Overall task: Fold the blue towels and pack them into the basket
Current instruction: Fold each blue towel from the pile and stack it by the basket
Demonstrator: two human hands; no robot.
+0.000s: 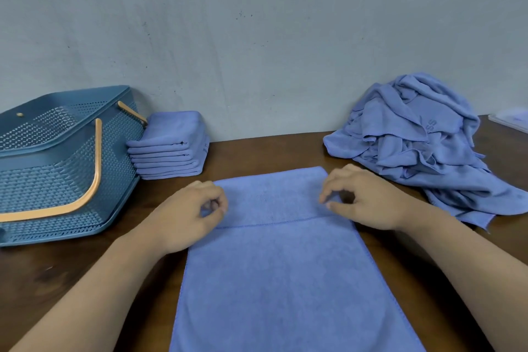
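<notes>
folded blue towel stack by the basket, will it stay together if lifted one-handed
The stack of folded blue cloth towels likely sags at its ends: the same cloth lies limp in the crumpled blue pile. Its separate layers may slide apart.

Left hand (194, 216) and right hand (367, 200) extended, fingers curled.

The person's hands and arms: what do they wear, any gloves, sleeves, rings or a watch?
Nothing worn is visible. The left hand and the right hand are bare, without gloves, and no ring shows. The forearms are bare too, with no watch, band or sleeve in view.
</notes>
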